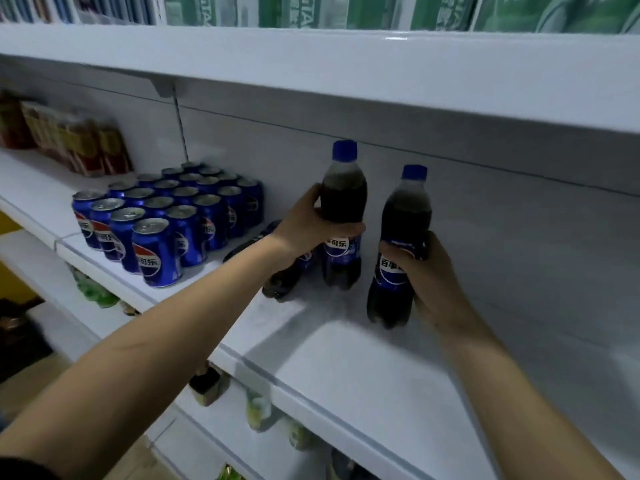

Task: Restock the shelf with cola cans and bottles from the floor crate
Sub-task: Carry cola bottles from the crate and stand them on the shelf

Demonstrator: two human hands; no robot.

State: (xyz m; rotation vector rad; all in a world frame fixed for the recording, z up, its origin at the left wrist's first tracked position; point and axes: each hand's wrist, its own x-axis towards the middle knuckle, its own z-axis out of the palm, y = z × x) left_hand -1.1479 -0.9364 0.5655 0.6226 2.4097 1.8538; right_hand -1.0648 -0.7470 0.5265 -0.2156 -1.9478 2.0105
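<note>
Two cola bottles with blue caps and blue labels stand upright on the white shelf (346,368). My left hand (311,223) grips the left bottle (343,199) around its middle. My right hand (426,275) grips the right bottle (405,216) at its label. A third cola bottle (280,278) lies tilted behind my left wrist, partly hidden. Several blue cola cans (162,220) stand in tight rows to the left on the same shelf. The floor crate is out of view.
Shrink-wrapped red and yellow drinks (69,140) sit at the far left of the shelf. The shelf above (346,74) hangs low over the bottles and carries green packs (381,12). Green bottles (97,292) and other goods fill the shelf below.
</note>
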